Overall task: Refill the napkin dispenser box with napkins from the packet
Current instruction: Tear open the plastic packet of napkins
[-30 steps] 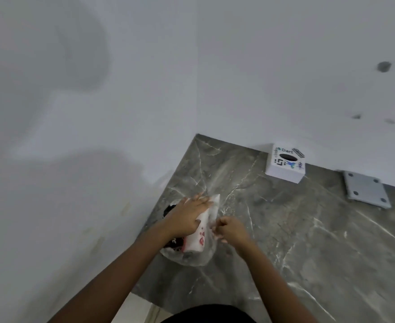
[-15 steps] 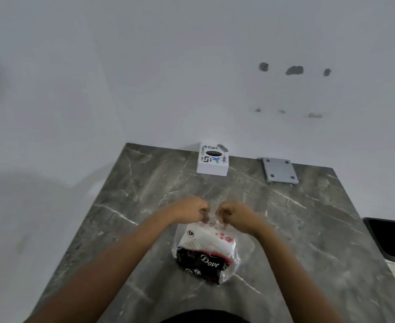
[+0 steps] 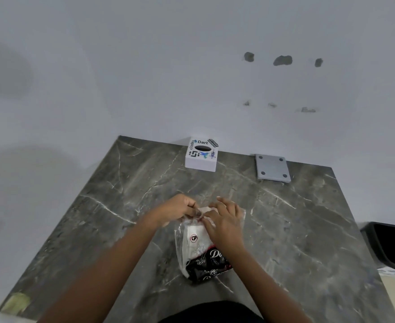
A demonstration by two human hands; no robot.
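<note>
Under both hands point(image 3: 224, 220), the napkin packet point(image 3: 200, 252) lies pinched.

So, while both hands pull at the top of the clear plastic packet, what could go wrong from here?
1. The left hand and right hand pinch the far end of the clear plastic napkin packet; a sudden tear could spill napkins onto the grey marble table.
2. The white dispenser box with stickers stands far back by the wall, so loose napkins may drop on the way.
</note>
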